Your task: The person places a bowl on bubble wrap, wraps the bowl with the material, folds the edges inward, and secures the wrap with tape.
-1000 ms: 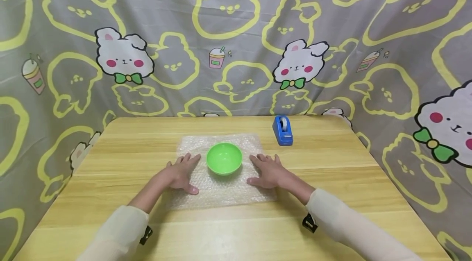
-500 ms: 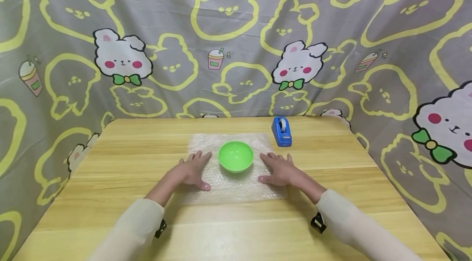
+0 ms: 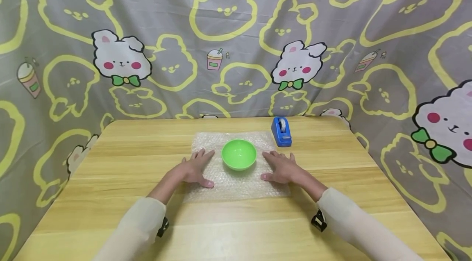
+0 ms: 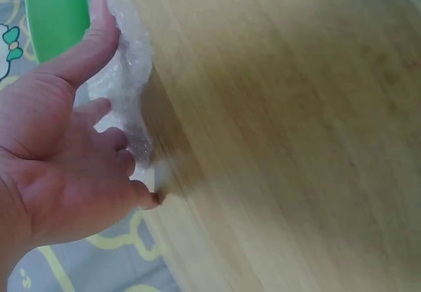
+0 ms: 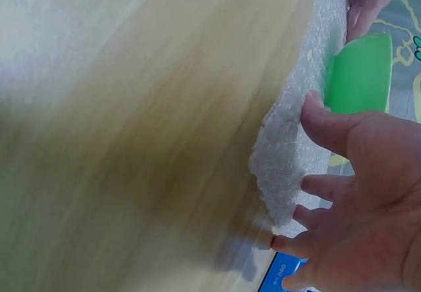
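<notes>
A bright green bowl point(image 3: 239, 155) stands upright on a sheet of bubble wrap point(image 3: 236, 189) spread flat on the wooden table. On the bowl's left, my left hand point(image 3: 194, 169) rests with spread fingers on the wrap's left side. My right hand point(image 3: 281, 167) lies the same way on the right side of the sheet. Both hands are apart from the bowl, and neither grips anything. The left wrist view shows the left thumb point(image 4: 99, 39) stretched along the wrap, with part of the bowl behind it. In the right wrist view the right fingers point(image 5: 322, 185) touch the sheet.
A blue tape dispenser point(image 3: 282, 132) holding a roll of tape stands behind the right hand, near the table's back. The wooden table point(image 3: 236, 232) meets a grey patterned curtain point(image 3: 166, 15) at the back and sides.
The bubble wrap and the bowl on it have slid right and slightly toward the back, both hands moving along with them. The tape dispenser has stayed in place.
</notes>
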Demonstrator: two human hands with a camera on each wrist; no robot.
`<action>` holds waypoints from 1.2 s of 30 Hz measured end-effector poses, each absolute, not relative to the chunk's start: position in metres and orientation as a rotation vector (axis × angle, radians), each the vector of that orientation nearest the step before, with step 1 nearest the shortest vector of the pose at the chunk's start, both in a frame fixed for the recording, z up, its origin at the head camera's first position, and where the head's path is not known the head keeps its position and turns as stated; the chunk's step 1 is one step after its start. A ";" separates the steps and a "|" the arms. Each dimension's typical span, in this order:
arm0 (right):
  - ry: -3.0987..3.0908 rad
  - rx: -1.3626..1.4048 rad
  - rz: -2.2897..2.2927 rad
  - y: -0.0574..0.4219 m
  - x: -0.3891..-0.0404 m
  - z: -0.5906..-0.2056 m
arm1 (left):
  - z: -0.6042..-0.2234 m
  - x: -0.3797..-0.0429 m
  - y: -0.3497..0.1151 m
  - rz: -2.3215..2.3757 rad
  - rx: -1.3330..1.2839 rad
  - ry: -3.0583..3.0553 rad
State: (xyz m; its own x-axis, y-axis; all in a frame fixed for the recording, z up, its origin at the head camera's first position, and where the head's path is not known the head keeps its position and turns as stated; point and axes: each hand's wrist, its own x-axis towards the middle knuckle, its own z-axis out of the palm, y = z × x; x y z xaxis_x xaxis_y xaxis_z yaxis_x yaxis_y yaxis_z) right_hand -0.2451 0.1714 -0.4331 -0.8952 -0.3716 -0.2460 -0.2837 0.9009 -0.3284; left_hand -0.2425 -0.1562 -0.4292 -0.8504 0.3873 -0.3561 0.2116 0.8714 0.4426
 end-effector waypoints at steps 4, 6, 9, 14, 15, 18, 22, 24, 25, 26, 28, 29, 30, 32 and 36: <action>2.772 -0.508 -0.445 0.171 -0.245 -0.433 | -0.430 -0.242 -0.158 0.552 0.447 2.603; 2.771 -0.499 -0.475 0.170 -0.245 -0.431 | -0.431 -0.242 -0.158 0.551 0.447 2.606; 2.780 -0.487 -0.514 0.167 -0.243 -0.428 | -0.432 -0.242 -0.158 0.557 0.448 2.603; 2.798 -0.447 -0.642 0.154 -0.241 -0.414 | -0.431 -0.242 -0.157 0.563 0.445 2.596; 2.792 -0.438 -0.673 0.151 -0.241 -0.411 | -0.431 -0.242 -0.157 0.562 0.445 2.595; 2.755 -0.420 -0.773 0.141 -0.239 -0.405 | -0.430 -0.242 -0.158 0.563 0.447 2.593; 2.707 -0.423 -0.916 0.126 -0.236 -0.405 | -0.431 -0.242 -0.158 0.559 0.445 2.592; 2.704 -0.445 -0.974 0.119 -0.236 -0.408 | -0.431 -0.242 -0.159 0.558 0.442 2.593; 2.712 -0.458 -0.990 0.116 -0.236 -0.410 | -0.431 -0.242 -0.159 0.564 0.442 2.594; 2.724 -0.470 -0.998 0.113 -0.236 -0.412 | -0.431 -0.242 -0.159 0.561 0.439 2.594; 2.751 -0.487 -1.002 0.110 -0.237 -0.416 | -0.432 -0.242 -0.159 0.563 0.438 2.595; 2.762 -0.489 -1.002 0.110 -0.238 -0.417 | -0.433 -0.242 -0.160 0.565 0.439 2.595; 2.774 -0.486 -0.998 0.109 -0.238 -0.418 | -0.433 -0.242 -0.160 0.567 0.438 2.595; 2.779 -0.486 -1.004 0.109 -0.239 -0.419 | -0.434 -0.242 -0.160 0.565 0.440 2.599; 2.770 -0.493 -1.013 0.110 -0.240 -0.420 | -0.435 -0.243 -0.161 0.569 0.443 2.606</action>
State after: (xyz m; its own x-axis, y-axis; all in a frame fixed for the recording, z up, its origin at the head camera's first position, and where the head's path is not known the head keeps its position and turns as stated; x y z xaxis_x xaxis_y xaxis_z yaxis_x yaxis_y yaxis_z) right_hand -0.2400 0.1100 -0.4205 -0.9346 -0.3545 -0.0286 -0.2524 0.7177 -0.6490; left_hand -0.2430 -0.1605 -0.4346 -0.8545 0.3903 -0.3428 0.2119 0.8645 0.4559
